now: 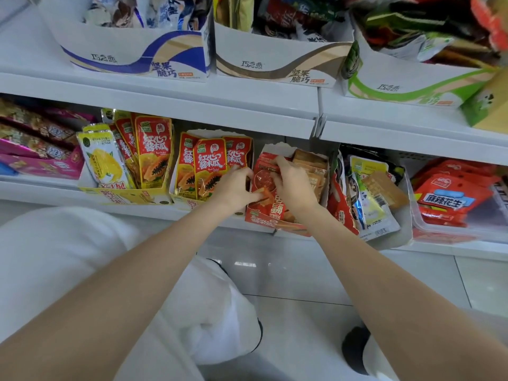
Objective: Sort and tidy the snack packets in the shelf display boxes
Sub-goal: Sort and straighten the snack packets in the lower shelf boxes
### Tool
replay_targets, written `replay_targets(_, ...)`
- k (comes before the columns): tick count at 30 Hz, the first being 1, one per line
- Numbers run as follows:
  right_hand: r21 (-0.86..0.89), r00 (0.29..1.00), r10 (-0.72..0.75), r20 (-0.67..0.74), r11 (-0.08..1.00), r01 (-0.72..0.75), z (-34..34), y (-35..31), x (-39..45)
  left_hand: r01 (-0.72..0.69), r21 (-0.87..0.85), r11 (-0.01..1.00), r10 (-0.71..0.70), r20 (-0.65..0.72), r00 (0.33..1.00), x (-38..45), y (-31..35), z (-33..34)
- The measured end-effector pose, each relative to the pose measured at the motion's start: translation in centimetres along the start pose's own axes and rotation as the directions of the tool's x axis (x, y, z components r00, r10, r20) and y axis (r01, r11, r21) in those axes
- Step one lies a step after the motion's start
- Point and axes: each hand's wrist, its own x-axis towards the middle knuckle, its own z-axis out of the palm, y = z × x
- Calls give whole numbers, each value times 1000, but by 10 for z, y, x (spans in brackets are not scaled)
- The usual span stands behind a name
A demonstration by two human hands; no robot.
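Snack packets in the red display box [275, 215] on the lower shelf [154, 210] are what both hands are working on, and the one that matters is a red packet [263, 178] standing at the box's left, near front corner. It sits directly between the two hands, its long axis upright and leaning slightly back toward the far side of the shelf. The left hand [233, 188] presses in from the left, fingers curled narrow against the packet's left edge and lower part; the right hand [292, 182] comes from the right, fingertips pinched over its top edge. Both appear to grip it, and neither is clearly nearer. Any coming move would likely be a straight lift or a push down into the box, since the packet already lies in line with the slot. Its face is glossy red with a round darker picture and orange pieces shown low down; the print is too blurred to read. Behind it, farther right in the same box, stand tan packets [310, 166]. Just left, a yellow box [181, 200] holds red-and-yellow papaya packets [210, 166], upright and touching one another.
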Motion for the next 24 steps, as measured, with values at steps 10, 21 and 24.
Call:
replay_targets(10, -237, 989, 129, 72, 965, -109, -5, 43, -22, -140, 318, 938, 154, -18, 988, 20, 13, -6)
replay_targets(21, -305, 961, -136, 240, 930, 207, -47, 52, 1, -105, 436, 894, 119, -4, 993, 8, 25, -5)
replay_targets(24, -369, 968, -166, 190, 901, 227, -41, 65, -14, -83, 479, 874, 98, -7, 995, 10, 24, -4)
